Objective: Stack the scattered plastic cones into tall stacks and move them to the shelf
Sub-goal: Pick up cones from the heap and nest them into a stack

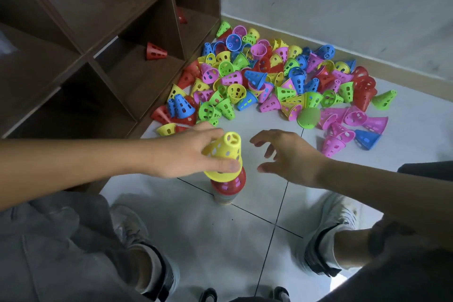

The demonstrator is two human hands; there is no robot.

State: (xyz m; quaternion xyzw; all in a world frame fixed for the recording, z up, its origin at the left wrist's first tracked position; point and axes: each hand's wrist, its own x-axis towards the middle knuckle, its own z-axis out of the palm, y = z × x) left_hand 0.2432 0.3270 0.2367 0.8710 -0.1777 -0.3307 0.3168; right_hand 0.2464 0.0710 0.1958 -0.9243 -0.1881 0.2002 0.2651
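Left hand [186,152] pinches a yellow cone [224,154], tilted atop the stack [226,184] on the floor tiles [257,203]. Right hand [291,157] hovers beside it, fingers spread, holding nothing. Two red cones [157,51] in the shelf [98,32]; the scattered pile [282,81] beyond is too many to count.

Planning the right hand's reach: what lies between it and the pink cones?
Only bare floor tile separates the right hand from the pink cones, in the head view.

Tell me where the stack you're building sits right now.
In the head view the stack stands on the floor tiles at centre, between the person's feet, near the shelf; the left hand grips its top yellow cone.
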